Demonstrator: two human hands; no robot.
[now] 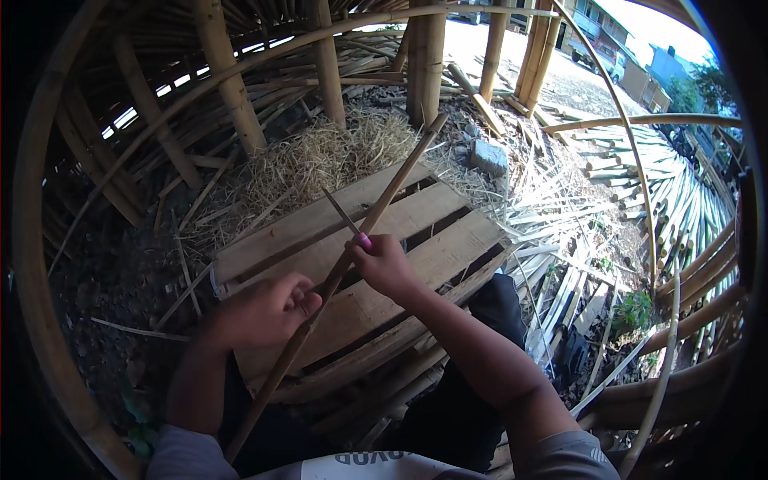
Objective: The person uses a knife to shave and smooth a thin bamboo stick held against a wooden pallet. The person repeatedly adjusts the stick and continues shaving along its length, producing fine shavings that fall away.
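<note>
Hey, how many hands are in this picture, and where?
2: the left hand is at the bamboo pole, left of centre; the right hand, farther up the pole, holds a pink-handled knife. No others show.

The shirt had short sleeves: the left sleeve (pixel 188 454) was a bluish grey, the right sleeve (pixel 560 458) a plainer grey with a small pale striped mark (pixel 598 454) near its edge. The shirt front (pixel 336 470) was whitish, with dark block lettering (pixel 372 458). The trousers (pixel 456 408) were very dark. The left hand (pixel 264 310), right hand (pixel 386 266) and both forearms (pixel 480 348) were bare.
</note>
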